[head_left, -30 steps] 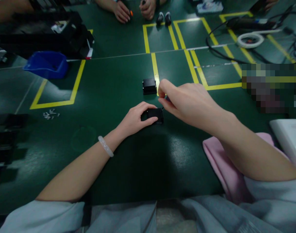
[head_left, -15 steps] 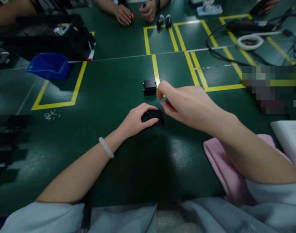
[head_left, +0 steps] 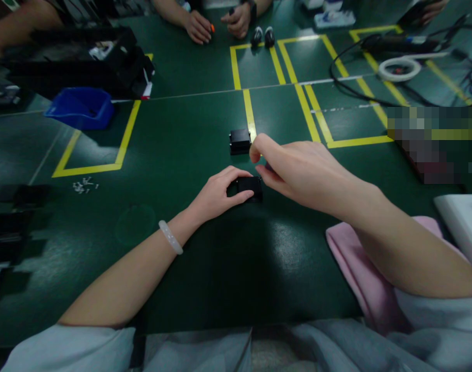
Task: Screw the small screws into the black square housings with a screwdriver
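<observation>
The green tabletop is being worked on. The right hand is being held curled beside a black block; whether anything is being gripped cannot be told. By the left hand, that block is being clasped on the tabletop between thumb and fingers.

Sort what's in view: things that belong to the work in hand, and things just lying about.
Work in hand:
- near black block, held by the left hand
- dark item, mostly hidden in the right hand
- probably the far black block and small metal pieces

Apparently just lying about:
- blue bin
- pink cloth
- white ring
</observation>
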`<state>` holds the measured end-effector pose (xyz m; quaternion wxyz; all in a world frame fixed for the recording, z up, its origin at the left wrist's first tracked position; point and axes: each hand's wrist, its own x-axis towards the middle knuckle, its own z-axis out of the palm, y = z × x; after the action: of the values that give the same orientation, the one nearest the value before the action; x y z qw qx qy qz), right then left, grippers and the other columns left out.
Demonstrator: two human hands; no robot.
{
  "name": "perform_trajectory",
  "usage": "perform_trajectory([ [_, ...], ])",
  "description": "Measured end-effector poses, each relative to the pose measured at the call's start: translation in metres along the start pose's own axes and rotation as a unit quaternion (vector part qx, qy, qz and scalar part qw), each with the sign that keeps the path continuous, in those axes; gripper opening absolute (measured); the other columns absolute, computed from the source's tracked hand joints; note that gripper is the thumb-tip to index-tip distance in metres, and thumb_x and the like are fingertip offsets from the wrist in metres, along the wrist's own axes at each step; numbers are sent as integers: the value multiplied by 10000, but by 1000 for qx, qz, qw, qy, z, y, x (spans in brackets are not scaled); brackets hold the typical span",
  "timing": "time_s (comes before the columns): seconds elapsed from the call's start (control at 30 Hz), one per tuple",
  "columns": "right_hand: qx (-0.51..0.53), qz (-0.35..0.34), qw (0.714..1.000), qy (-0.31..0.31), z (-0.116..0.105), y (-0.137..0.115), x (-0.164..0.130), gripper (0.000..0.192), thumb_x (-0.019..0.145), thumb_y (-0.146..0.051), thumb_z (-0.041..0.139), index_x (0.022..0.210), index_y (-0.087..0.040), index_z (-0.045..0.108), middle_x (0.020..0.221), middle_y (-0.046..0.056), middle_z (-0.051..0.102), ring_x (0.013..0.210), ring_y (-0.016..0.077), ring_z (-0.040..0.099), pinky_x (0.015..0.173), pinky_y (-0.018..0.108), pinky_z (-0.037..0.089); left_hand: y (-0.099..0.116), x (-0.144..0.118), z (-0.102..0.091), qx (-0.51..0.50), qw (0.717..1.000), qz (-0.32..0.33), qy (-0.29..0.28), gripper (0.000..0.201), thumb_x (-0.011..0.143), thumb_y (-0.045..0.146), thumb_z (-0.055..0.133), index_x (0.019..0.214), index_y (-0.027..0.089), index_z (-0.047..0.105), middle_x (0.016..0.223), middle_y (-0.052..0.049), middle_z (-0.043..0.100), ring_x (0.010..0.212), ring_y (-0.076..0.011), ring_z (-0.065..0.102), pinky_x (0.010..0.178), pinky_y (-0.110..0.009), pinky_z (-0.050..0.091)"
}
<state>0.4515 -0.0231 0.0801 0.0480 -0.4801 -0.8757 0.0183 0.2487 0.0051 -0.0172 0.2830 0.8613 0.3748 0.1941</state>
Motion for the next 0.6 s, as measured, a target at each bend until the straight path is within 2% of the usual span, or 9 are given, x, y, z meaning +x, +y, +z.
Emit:
perform_trajectory([
  [0.27,-17,5,1000,11,2,0,1,297,956,-358,310,1082,-181,511,676,21,589,526,120,472,523,253,215,-1,0,0,3,1000,-4,2,366,888,476,560,1123,197,579,1099,-49,615,1020,-207,581,885,-322,458],
  [0.5,6,-7,1000,5,0,2,-1,261,912,-257,359,1130,-178,478,683,6,588,541,119,475,514,240,216,-1,-1,0,-5,1000,7,4,351,895,454,571,1124,188,576,1114,-43,608,1025,-191,576,894,-308,445],
  [0.6,6,-2,1000,3,0,2,0,267,926,-300,348,1117,-178,490,715,20,608,563,128,500,524,244,231,-1,-1,0,-2,1000,8,4,349,897,449,569,1125,185,576,1112,-46,606,1024,-190,574,894,-307,444],
])
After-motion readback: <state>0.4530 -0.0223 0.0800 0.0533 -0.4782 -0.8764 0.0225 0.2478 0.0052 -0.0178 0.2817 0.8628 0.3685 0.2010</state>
